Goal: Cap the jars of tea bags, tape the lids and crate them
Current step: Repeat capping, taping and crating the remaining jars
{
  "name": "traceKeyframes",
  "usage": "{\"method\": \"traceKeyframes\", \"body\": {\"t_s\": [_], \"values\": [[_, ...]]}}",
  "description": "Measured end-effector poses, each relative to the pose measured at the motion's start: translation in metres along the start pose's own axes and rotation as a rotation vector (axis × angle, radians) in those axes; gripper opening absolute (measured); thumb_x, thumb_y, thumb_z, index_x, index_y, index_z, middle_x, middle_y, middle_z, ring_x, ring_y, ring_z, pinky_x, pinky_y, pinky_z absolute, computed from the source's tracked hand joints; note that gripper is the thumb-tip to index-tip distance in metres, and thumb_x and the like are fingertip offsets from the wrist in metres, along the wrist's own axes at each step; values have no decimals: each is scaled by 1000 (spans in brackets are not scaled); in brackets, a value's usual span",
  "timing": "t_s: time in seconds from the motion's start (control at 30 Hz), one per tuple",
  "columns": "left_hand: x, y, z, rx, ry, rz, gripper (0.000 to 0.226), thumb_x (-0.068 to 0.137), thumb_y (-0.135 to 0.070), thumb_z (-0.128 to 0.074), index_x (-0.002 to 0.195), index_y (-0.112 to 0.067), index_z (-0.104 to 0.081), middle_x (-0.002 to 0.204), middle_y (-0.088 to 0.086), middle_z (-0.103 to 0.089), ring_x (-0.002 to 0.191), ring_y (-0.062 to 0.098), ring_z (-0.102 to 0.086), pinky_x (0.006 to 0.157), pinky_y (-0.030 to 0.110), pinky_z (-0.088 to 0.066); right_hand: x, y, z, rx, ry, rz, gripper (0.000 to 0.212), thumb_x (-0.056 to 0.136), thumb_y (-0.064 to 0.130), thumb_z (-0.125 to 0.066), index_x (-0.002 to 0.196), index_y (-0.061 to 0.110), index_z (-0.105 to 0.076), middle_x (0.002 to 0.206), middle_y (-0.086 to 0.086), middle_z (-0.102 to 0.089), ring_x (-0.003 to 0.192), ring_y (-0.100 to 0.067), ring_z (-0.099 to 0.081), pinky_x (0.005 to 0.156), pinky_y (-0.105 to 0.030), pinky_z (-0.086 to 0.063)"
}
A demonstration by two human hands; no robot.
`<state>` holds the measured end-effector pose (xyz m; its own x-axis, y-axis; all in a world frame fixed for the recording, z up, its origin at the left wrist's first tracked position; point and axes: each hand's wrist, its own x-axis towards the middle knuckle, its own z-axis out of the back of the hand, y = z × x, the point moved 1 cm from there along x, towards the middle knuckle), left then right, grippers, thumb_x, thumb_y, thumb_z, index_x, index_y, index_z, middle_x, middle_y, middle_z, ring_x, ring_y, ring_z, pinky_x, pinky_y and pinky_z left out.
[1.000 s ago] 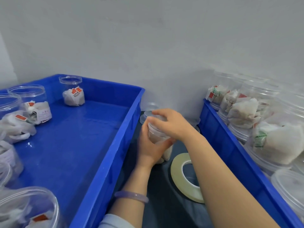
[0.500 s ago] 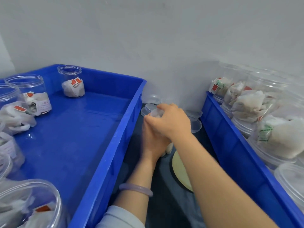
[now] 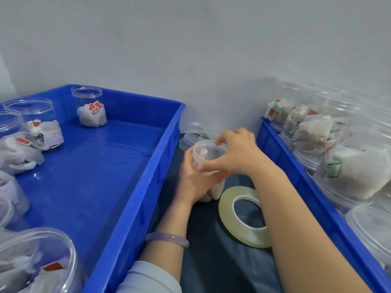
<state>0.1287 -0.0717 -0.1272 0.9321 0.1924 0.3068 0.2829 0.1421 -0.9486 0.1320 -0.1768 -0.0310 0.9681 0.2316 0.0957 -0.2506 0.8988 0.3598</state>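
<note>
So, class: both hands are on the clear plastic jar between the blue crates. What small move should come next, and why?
Probably twist the clear plastic lid tight: the right hand grips it atop the clear tea-bag jar, the left hand holds the jar's body, and the translucent tape roll lies untouched beside them.

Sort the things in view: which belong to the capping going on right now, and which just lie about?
In use: jar, lid, left hand, right hand.

Lying about: tape roll, spare lids, open jars in left crate, filled jars in right crate.
</note>
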Motion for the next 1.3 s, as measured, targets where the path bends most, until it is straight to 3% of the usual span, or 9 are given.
{"method": "traceKeyframes", "body": {"t_s": [0.1, 0.37, 0.5, 0.63, 0.8, 0.97, 1.03, 1.17, 1.3], "values": [[-2, -4, -7, 85, -23, 28, 79, 45, -43, -82, 111, -33, -42, 112, -10, -59, 99, 5, -60, 72, 20, -50, 10, -4, -11, 286, 84, 108, 83, 62, 46, -78, 137, 33, -45, 144, 10, -38, 132, -9, -36, 88, -23, -36], [-8, -14, -12, 121, -145, -120, 33, 54, -53, -60, 85, -56, -48, 81, -32, -61, 73, -14, -59, 49, 4, -40, 5, 5, -40, 264, -317, -6, 71, 69, 55, -67, 132, 26, -49, 132, 5, -51, 125, -19, -43, 93, -34, -41], [-7, -2, -10, 161, -175, -68, 76, 50, -60, -62, 117, -27, -48, 112, -6, -52, 110, 13, -51, 83, 21, -41, -23, -8, -35, 527, -278, -55, 81, 69, 66, -62, 136, 25, -42, 135, 3, -45, 127, -14, -40, 99, -32, -38], [-5, -3, -10, 304, -191, 109, 128, 34, -74, -68, 144, -34, -16, 130, 6, -34, 124, 19, -31, 91, 31, -32, -64, -42, -42, 373, -156, -243, 75, 68, 62, -68, 123, 20, -42, 115, 4, -54, 104, -14, -53, 76, -27, -43], [-21, 7, -10, 170, -34, 260, 132, 53, -51, -84, 150, -22, 1, 150, 6, -18, 140, 20, -18, 110, 34, -23, -92, -59, -59, -93, 275, -247, 75, 55, 66, -75, 111, 22, -52, 118, 2, -45, 115, -20, -44, 90, -30, -39], [-54, 0, -7, 204, -353, -94, 40, 78, -37, -71, 109, -16, -55, 106, 1, -48, 97, 15, -51, 85, 25, -44, -95, -70, -61, 120, 59, -137, 40, 78, 51, -67, 102, 20, -58, 100, 12, -55, 99, -13, -53, 78, -28, -43], [-64, -6, -8, 149, -196, -171, 15, 83, -23, -69, 96, -21, -61, 96, 0, -53, 81, 7, -55, 71, 13, -45, -99, -69, -60, 313, -76, -128, 38, 82, 45, -66, 111, 23, -56, 103, 20, -55, 101, 1, -52, 80, -19, -40], [-76, -7, -18, 2, 265, -93, 51, 80, -2, -70, 129, -11, -55, 113, 0, -58, 98, 9, -63, 83, 16, -50, -102, -69, -57, 579, -183, -69, 43, 78, 7, -68, 97, 38, -45, 70, 38, -50, 77, 32, -46, 63, 5, -35], [-77, -9, -21, -65, 215, -85, 54, 76, 0, -73, 121, -25, -57, 100, -6, -69, 93, 5, -67, 86, 17, -50, -102, -75, -62, 588, -183, -62, 53, 77, -4, -62, 114, 32, -50, 76, 37, -53, 81, 29, -48, 65, 6, -35]]}}
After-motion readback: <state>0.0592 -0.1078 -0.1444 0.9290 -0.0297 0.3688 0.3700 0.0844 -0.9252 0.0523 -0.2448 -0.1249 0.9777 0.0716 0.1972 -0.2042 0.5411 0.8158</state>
